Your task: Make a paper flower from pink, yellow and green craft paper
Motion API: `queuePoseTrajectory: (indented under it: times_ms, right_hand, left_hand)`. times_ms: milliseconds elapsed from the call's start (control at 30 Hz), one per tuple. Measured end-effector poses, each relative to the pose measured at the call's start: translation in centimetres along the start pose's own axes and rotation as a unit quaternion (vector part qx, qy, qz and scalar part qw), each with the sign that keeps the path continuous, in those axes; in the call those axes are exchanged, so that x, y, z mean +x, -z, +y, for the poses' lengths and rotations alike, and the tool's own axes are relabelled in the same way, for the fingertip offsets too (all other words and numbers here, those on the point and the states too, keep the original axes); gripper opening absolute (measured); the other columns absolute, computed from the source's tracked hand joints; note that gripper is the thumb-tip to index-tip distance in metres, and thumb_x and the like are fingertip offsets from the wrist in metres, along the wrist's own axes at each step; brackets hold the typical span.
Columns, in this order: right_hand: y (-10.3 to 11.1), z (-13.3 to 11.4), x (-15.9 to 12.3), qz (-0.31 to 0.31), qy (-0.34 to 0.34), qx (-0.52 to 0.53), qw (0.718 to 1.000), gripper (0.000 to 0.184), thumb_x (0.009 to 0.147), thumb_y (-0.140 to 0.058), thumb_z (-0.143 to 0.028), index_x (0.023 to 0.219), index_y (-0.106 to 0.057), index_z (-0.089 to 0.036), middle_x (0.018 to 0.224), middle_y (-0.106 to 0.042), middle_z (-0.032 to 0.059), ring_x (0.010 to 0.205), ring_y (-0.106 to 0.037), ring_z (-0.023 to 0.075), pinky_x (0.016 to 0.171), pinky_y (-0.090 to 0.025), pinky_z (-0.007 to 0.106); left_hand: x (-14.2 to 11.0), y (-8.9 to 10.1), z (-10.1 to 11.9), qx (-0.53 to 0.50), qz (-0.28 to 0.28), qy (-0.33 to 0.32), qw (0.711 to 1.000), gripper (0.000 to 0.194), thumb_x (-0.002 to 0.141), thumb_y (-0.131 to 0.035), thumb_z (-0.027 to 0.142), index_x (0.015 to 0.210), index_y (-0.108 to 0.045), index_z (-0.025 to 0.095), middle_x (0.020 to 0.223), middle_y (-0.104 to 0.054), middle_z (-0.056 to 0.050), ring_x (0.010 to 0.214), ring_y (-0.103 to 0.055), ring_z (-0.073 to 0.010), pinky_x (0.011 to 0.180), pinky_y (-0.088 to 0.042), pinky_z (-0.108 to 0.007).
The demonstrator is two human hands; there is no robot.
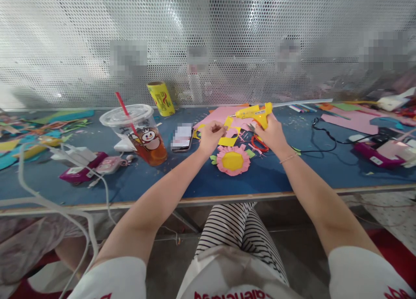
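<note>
My right hand (271,134) is wrapped round the handle of a yellow hot glue gun (255,112), its nozzle pointing left. My left hand (212,136) is closed in a pinch just left of the nozzle, over yellow paper cut-outs (229,140); what its fingertips hold is too small to tell. Nearer to me lies a paper flower (232,160) with pink ruffled edges, a yellow centre and green leaf tips. Red-handled scissors (260,144) rest below my right hand, partly hidden. Behind my hands are pink paper sheets (217,116).
On the left stand a plastic drink cup (147,138) with a red straw (125,110) and a yellow cardboard tube (161,99). A phone (182,137) lies between cup and left hand. Purple power strips (83,167) with cables sit at both sides. A perforated metal screen (227,43) rises behind.
</note>
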State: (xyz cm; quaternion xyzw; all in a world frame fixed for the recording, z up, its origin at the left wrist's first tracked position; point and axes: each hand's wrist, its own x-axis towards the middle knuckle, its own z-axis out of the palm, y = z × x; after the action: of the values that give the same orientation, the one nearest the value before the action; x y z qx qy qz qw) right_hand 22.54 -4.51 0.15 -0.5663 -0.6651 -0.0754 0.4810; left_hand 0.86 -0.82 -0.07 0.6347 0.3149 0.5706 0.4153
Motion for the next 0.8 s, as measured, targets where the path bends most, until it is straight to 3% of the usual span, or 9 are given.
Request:
queuePoseTrajectory:
  times_ms: [467,800]
  right_hand:
    - [0.08,0.12,0.12,-0.011,0.022,0.009,1.0,0.034,0.08,-0.052,-0.036,0.107,-0.052,-0.015,0.095,-0.063,0.0139,0.092,-0.059,0.0293,0.08,-0.047,0.042]
    - [0.29,0.26,0.21,-0.02,-0.003,-0.011,1.0,0.033,0.079,-0.051,-0.039,0.103,-0.052,-0.016,0.09,-0.064,0.0127,0.084,-0.06,0.0285,0.075,-0.047,0.041]
  left_hand:
    - [0.1,0.08,0.08,-0.019,0.013,0.005,1.0,0.024,0.067,-0.07,0.033,0.064,-0.054,0.015,0.057,-0.056,0.002,0.051,-0.053,-0.0063,0.053,-0.042,-0.02]
    - [0.31,0.25,0.0,-0.04,0.029,0.012,0.999,0.023,0.066,-0.071,0.032,0.066,-0.055,0.015,0.058,-0.056,0.002,0.052,-0.054,-0.0061,0.054,-0.044,-0.02]
